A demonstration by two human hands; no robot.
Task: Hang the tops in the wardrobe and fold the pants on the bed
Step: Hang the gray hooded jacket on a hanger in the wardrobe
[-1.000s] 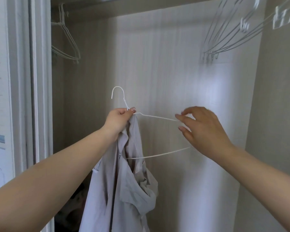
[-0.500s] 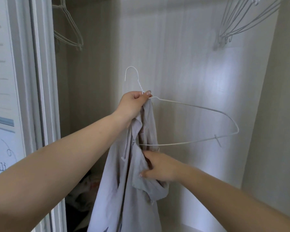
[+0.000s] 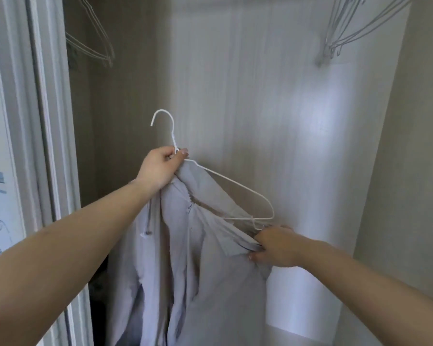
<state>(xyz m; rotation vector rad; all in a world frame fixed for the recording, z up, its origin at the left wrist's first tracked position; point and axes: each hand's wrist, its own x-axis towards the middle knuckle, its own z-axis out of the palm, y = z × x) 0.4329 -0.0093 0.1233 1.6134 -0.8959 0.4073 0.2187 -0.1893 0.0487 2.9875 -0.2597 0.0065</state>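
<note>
Since half a second ago the right hand (image 3: 275, 247) has slid outward along the top (image 3: 185, 258), now pinching its shoulder just below the hanger's (image 3: 235, 186) far end. From the left hand (image 3: 160, 168), which grips hanger neck and collar together, the wire runs down to the right, so the right hand is nearer the bare arm. Pale grey and zipped, the top hangs crumpled inside the wardrobe (image 3: 260, 83), half on.

Pale wood-grain panel (image 3: 235, 96) with a bright light patch.
</note>
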